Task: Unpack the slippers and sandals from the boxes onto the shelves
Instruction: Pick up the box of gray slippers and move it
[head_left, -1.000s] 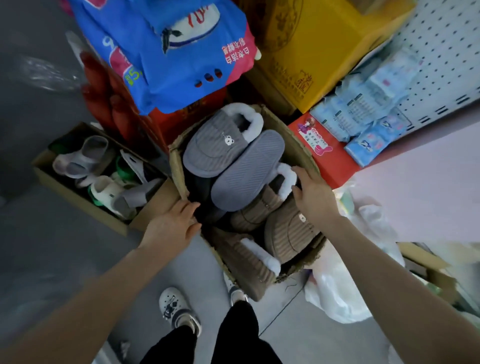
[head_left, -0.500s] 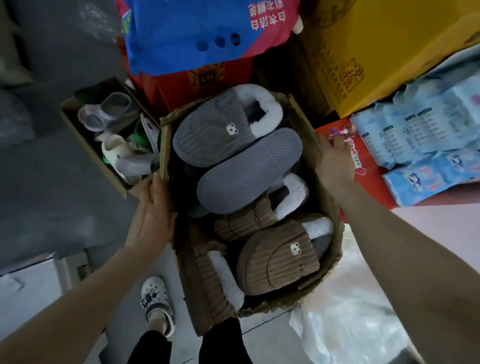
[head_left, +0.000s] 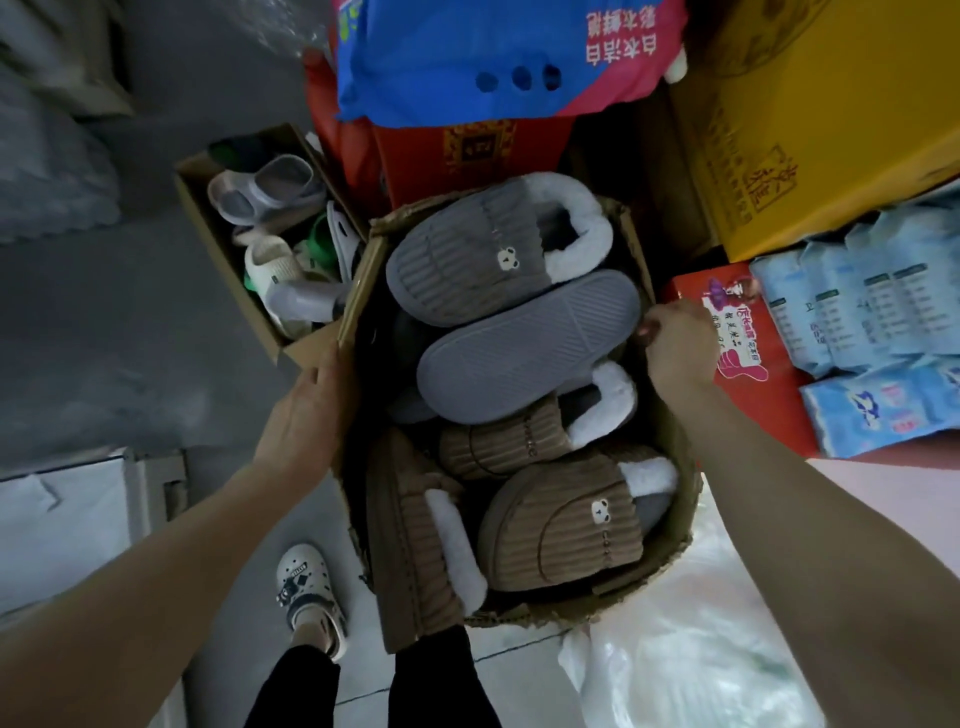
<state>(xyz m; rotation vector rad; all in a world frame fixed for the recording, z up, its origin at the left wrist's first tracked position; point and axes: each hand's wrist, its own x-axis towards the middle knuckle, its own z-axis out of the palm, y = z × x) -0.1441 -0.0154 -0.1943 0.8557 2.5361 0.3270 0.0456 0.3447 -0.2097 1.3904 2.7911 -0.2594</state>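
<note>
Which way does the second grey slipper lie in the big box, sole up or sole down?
Sole up: the grey slipper shows its ribbed sole, lying against the other grey slipper.

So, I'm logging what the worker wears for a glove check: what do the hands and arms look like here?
Both arms are bare as far as the frame shows, with no sleeves in view. The left hand and right hand wear no gloves. No rings, watch or bands are visible. A nail on the right hand looks pinkish, too blurred to be sure.
</note>
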